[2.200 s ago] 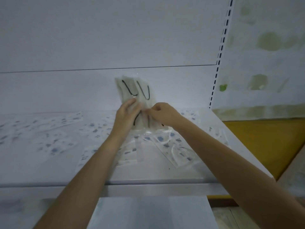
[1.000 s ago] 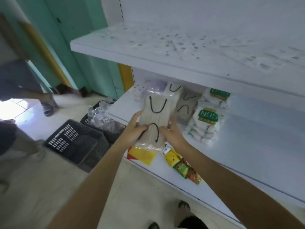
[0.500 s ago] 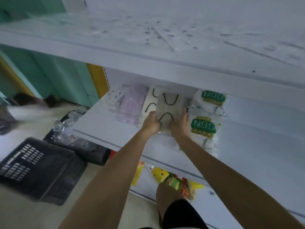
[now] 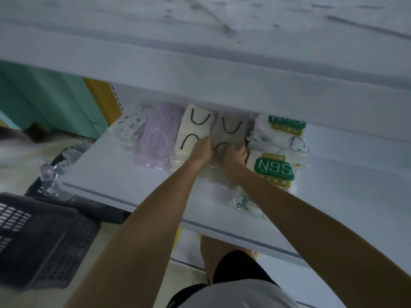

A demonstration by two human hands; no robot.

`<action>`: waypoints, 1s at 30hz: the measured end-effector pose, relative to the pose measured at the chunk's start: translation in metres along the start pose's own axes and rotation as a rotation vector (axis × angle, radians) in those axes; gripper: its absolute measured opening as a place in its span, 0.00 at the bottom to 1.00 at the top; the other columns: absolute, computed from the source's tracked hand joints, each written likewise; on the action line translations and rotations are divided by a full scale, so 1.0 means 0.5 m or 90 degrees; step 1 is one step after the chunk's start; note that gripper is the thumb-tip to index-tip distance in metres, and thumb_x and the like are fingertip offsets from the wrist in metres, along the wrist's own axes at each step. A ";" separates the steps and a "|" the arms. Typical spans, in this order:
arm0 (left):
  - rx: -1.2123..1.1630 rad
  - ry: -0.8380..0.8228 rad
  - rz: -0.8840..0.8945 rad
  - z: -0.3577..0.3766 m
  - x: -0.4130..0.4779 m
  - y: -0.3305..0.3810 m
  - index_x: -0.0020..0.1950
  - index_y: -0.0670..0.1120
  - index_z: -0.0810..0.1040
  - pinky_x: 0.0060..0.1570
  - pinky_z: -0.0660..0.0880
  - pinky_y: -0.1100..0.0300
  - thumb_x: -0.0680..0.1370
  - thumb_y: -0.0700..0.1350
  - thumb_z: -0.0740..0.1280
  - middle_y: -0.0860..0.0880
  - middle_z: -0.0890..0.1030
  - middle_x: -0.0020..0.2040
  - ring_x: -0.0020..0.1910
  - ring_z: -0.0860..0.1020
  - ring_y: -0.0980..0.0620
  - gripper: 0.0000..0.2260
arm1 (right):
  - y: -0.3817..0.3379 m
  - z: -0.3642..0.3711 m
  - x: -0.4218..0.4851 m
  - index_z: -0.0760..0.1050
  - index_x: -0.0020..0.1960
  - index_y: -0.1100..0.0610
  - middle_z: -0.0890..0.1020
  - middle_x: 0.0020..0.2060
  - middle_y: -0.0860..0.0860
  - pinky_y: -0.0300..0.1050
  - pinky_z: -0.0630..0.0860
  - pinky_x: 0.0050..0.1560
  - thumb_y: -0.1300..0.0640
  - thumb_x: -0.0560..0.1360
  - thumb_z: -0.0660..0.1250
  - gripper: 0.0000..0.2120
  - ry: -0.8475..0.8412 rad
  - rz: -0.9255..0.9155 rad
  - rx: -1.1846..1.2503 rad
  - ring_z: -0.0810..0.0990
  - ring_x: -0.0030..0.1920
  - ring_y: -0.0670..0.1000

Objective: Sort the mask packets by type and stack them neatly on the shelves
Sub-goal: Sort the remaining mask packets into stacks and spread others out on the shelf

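A grey mask packet with black ear loops [image 4: 231,130] lies on the middle shelf [image 4: 115,181]. My left hand [image 4: 201,150] grips its near left edge and my right hand [image 4: 234,155] grips its near right edge. To its left lie a cream packet with black loops [image 4: 193,130], a lilac packet [image 4: 159,135] and a patterned packet [image 4: 131,125]. To its right lie N95 packets [image 4: 274,168], one behind another [image 4: 284,124]. The packets' far ends are hidden under the upper shelf [image 4: 222,70].
Black plastic crates [image 4: 37,236] stand on the floor at the left, one with clear packets [image 4: 53,172] in it. A bare stretch of the middle shelf runs off to the right. A lower shelf with colourful packets shows below, by my knee.
I carried the grey packet down from the upper shelf to the middle shelf and laid it between the cream packet and the N95 packets. Both hands still hold it.
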State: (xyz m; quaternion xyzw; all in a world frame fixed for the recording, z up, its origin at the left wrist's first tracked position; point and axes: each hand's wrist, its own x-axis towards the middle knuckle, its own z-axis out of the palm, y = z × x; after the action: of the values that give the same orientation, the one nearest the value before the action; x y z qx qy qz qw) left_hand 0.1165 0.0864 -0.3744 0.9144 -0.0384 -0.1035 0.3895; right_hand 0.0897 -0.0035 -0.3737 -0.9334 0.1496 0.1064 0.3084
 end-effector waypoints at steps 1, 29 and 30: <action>-0.005 0.003 -0.001 -0.006 -0.003 0.002 0.65 0.37 0.71 0.57 0.67 0.58 0.79 0.40 0.63 0.38 0.75 0.63 0.63 0.73 0.41 0.16 | -0.008 -0.006 -0.003 0.54 0.75 0.57 0.41 0.76 0.58 0.52 0.48 0.74 0.59 0.81 0.53 0.23 0.022 -0.006 -0.018 0.41 0.76 0.58; 0.169 0.370 0.500 -0.442 -0.478 0.177 0.61 0.43 0.78 0.43 0.71 0.62 0.78 0.48 0.57 0.47 0.81 0.54 0.51 0.78 0.52 0.17 | -0.231 -0.399 -0.456 0.71 0.67 0.59 0.72 0.66 0.57 0.40 0.60 0.63 0.56 0.79 0.59 0.18 0.304 -0.536 -0.120 0.68 0.66 0.57; 0.159 0.373 0.468 -0.456 -0.468 0.196 0.63 0.44 0.76 0.46 0.70 0.62 0.79 0.47 0.58 0.47 0.79 0.58 0.55 0.77 0.51 0.16 | -0.232 -0.412 -0.436 0.68 0.70 0.57 0.69 0.68 0.55 0.42 0.58 0.65 0.54 0.80 0.59 0.19 0.261 -0.470 -0.145 0.65 0.68 0.57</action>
State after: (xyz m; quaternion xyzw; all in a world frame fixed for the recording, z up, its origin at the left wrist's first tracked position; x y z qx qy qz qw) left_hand -0.0606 0.2143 -0.1128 0.8706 -0.2600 0.3079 0.2822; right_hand -0.0517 0.0067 -0.0848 -0.9540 -0.1486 -0.1831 0.1850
